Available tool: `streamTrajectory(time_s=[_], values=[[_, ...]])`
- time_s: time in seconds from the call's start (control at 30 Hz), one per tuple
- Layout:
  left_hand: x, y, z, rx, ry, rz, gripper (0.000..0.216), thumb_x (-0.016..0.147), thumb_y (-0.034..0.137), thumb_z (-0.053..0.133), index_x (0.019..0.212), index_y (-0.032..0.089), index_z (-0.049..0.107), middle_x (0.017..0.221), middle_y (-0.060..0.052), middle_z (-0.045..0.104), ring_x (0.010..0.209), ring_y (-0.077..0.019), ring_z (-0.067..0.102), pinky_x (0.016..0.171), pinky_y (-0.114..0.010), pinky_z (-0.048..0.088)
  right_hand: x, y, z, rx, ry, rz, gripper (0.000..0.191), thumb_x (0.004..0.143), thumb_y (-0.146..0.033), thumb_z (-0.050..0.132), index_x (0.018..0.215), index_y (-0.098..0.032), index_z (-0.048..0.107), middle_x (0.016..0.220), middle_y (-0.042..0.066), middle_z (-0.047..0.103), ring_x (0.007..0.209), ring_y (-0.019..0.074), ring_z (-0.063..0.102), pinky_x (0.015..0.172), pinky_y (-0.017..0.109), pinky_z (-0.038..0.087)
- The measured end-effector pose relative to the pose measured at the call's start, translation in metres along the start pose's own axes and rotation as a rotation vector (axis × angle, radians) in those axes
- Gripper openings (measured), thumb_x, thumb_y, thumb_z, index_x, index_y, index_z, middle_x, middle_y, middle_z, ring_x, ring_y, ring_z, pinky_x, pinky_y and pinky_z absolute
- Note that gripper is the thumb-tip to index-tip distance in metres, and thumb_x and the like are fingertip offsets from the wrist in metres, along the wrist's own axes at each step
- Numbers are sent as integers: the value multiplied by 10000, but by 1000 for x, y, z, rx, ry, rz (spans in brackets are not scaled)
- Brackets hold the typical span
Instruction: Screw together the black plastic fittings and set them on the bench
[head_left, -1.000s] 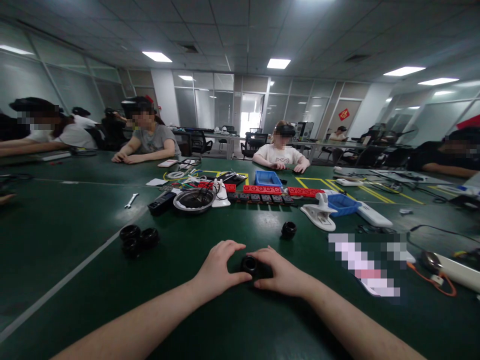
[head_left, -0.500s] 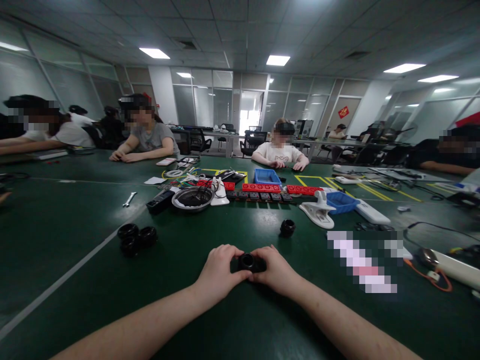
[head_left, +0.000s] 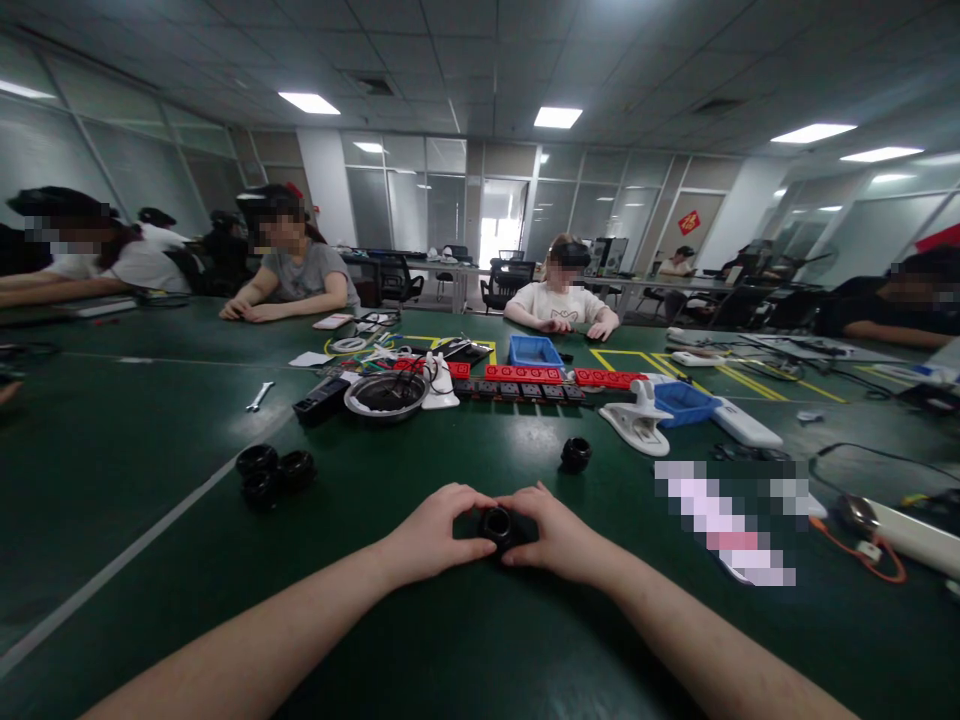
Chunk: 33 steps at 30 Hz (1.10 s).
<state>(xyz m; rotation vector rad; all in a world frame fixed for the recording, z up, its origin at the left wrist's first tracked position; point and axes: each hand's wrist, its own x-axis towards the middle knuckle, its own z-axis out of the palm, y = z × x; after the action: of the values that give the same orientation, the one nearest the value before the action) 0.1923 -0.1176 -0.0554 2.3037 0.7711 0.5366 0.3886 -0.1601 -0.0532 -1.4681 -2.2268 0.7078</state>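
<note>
A short, hollow black fitting, like a cable gland [head_left: 496, 522], stands upright on the green table [head_left: 420, 640] in front of me, its round opening facing up. My left hand [head_left: 439, 527] is closed about its left side, with the thumb at the near edge and the fingers at the far edge. From the right, my right hand [head_left: 551, 532] grips the same fitting between thumb and fingers. Its lower part is partly hidden and dark. Beyond my right hand sits a matching black fitting [head_left: 576, 455]. Several more black fittings [head_left: 296, 468] form a cluster to the left.
Further back lie a wrench [head_left: 259, 396], a round metal pan [head_left: 386, 412], red socket strips [head_left: 523, 374], a white clip base [head_left: 636, 432] and blue trays [head_left: 684, 402]. Cables and a white power bank-like case [head_left: 746, 425] are at right. Several people sit around the table.
My hands have shifted their hold on the fitting. The fingertips now come together at its far edge, and the thumbs have moved apart at the near side.
</note>
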Motion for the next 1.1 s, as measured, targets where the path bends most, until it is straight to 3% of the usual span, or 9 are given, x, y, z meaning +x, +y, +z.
streamTrajectory(time_s=[0.17, 0.3, 0.47, 0.57, 0.73, 0.8, 0.97, 1.1], values=[[1, 0, 3, -33, -10, -25, 348, 689, 292, 651, 1021, 222, 572, 944, -23, 564, 890, -192, 517, 767, -301, 409, 5, 4, 1, -34, -14, 9, 368, 558, -257, 734, 906, -216, 623, 913, 21, 603, 980, 255, 487, 965, 512, 138], [-1, 6, 11, -10, 63, -78, 300, 670, 283, 658, 951, 207, 587, 888, -17, 566, 837, -190, 524, 735, -299, 417, 5, 2, 5, -94, 29, 50, 355, 521, -286, 753, 846, -215, 627, 847, 3, 603, 939, 246, 501, 950, 509, 148], [-4, 12, 24, 78, 218, -205, 262, 638, 313, 671, 850, 193, 574, 845, -20, 566, 806, -212, 525, 701, -320, 415, 1, -5, 23, -271, 231, 190, 400, 514, -462, 726, 753, -170, 594, 740, 35, 588, 793, 231, 513, 884, 444, 277], [-4, 11, 25, 129, 236, -202, 249, 640, 314, 665, 835, 200, 560, 844, -19, 564, 822, -222, 521, 722, -335, 410, -1, -6, 28, -346, 300, 174, 410, 541, -507, 692, 750, -176, 572, 769, 45, 586, 808, 235, 502, 908, 460, 242], [-2, 5, 17, 108, 196, -112, 469, 590, 379, 709, 996, 217, 539, 969, -36, 553, 921, -242, 494, 798, -358, 391, -1, -3, 13, -198, 135, 25, 697, 481, -500, 735, 1073, -198, 527, 1013, 65, 570, 973, 269, 472, 933, 479, 211], [-1, 3, 13, 94, 163, -61, 469, 589, 389, 715, 995, 219, 552, 963, -32, 559, 920, -234, 494, 798, -348, 390, 0, -2, 7, -137, 64, 0, 693, 504, -433, 748, 1115, -207, 513, 1035, 62, 568, 988, 269, 472, 918, 457, 242], [1, -2, 8, 65, 50, 27, 347, 651, 310, 687, 969, 223, 577, 905, -10, 579, 877, -196, 511, 761, -301, 392, 4, 2, 3, -107, -26, -1, 371, 557, -287, 744, 896, -198, 623, 873, 17, 608, 894, 237, 512, 860, 386, 302], [0, -1, 13, 84, 82, -22, 333, 630, 327, 701, 920, 207, 590, 866, -7, 575, 837, -195, 521, 734, -300, 392, 5, 3, 10, -160, 36, 13, 340, 525, -330, 760, 795, -177, 622, 768, 9, 596, 798, 210, 513, 742, 315, 349]])
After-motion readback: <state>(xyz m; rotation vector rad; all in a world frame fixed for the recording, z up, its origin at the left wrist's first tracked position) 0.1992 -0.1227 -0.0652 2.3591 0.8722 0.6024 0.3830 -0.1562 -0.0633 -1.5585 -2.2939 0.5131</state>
